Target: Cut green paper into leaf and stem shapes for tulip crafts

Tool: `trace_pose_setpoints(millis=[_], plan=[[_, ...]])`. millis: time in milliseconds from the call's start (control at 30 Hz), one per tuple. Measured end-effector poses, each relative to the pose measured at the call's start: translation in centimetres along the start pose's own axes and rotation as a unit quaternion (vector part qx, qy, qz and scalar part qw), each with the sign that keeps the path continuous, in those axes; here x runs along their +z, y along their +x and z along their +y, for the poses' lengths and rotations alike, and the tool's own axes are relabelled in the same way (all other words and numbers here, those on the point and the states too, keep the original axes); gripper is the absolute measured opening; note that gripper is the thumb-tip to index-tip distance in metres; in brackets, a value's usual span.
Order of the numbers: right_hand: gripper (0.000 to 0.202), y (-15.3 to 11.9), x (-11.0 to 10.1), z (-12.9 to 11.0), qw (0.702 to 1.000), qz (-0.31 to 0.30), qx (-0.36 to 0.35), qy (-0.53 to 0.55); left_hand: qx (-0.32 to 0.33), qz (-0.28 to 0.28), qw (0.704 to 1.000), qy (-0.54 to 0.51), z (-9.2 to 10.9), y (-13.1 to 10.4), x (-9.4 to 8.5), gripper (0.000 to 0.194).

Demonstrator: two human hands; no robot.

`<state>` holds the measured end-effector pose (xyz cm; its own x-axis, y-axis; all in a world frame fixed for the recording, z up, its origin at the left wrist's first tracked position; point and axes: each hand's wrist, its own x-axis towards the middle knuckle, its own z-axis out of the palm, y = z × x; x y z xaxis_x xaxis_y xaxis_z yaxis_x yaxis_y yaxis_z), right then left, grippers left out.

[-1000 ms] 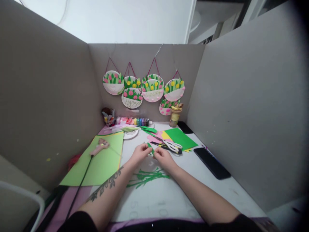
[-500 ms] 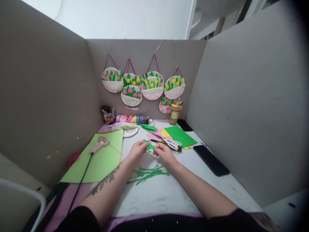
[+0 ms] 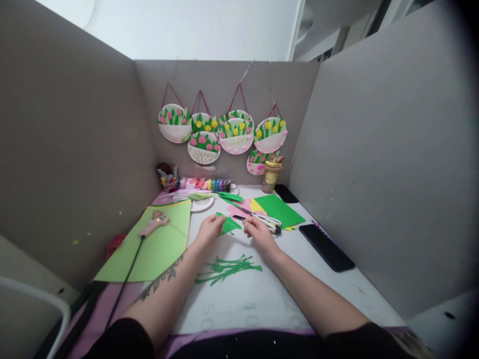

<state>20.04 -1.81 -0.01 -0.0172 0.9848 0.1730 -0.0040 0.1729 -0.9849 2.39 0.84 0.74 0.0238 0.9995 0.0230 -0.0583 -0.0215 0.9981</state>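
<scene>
The left hand (image 3: 210,231) is pinching a green paper piece (image 3: 229,226) between thumb and fingers, above the middle of the white tabletop (image 3: 232,309). The right hand (image 3: 260,236) is curling its fingers just beyond the paper's pointed end; whether they are gripping anything, I cannot tell. That hand is partly hiding a black-and-yellow cutter (image 3: 277,230), which is lying beside white-handled scissors (image 3: 275,221). Behind these, a pink sheet (image 3: 235,211) and a dark green sheet (image 3: 282,212) are taking up space, while a black phone (image 3: 327,248) is resting farther right.

Nearer the body, thin green strips (image 3: 234,268) are lying in a loose heap between the forearms. On the left, a glue gun (image 3: 154,225) (its dark cord trailing toward the near edge) is resting on a light green sheet (image 3: 130,259), which the left forearm is partly covering. Decorated plates (image 3: 236,144) are hanging on the back panel (image 3: 213,75).
</scene>
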Motion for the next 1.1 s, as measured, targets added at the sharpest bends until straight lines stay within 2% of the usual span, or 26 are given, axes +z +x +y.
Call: trace_pose_setpoints(millis=[100, 200, 367, 500, 633, 733, 833, 1100], plan=[[0.021, -0.3, 0.2, 0.1, 0.997, -0.017, -0.037, -0.061, 0.053, -0.018, 0.996, 0.062, 0.1, -0.7, 0.4, 0.035], [0.016, -0.7, 0.7, 0.0, 0.992, -0.033, -0.061, -0.104, 0.082, -0.041, 0.993, 0.080, 0.3, -1.4, 0.9, 0.033], [0.016, -0.9, 1.1, 0.1, 0.993, -0.025, -0.060, -0.094, 0.069, -0.075, 0.992, 0.080, 0.1, -2.1, 1.6, 0.032], [0.016, -0.7, 1.0, 0.6, 0.993, -0.027, -0.061, -0.092, 0.052, -0.076, 0.994, 0.064, 0.0, -2.2, 1.8, 0.035], [0.016, -0.5, 0.7, 1.0, 0.986, -0.005, -0.090, -0.142, 0.017, -0.069, 0.997, 0.023, 0.0, -2.3, 1.9, 0.040], [0.018, -0.6, 0.6, 0.8, 0.987, 0.004, -0.064, -0.150, -0.010, -0.093, 0.995, -0.031, 0.0, -2.3, 2.0, 0.042], [0.021, -1.0, 0.7, 0.4, 0.994, -0.017, -0.019, -0.107, -0.030, -0.127, 0.989, -0.064, 0.0, -2.5, 2.3, 0.042], [0.021, -0.9, 1.0, 0.2, 0.999, -0.021, 0.026, -0.021, -0.007, -0.152, 0.988, -0.032, 0.3, -2.8, 2.4, 0.038]])
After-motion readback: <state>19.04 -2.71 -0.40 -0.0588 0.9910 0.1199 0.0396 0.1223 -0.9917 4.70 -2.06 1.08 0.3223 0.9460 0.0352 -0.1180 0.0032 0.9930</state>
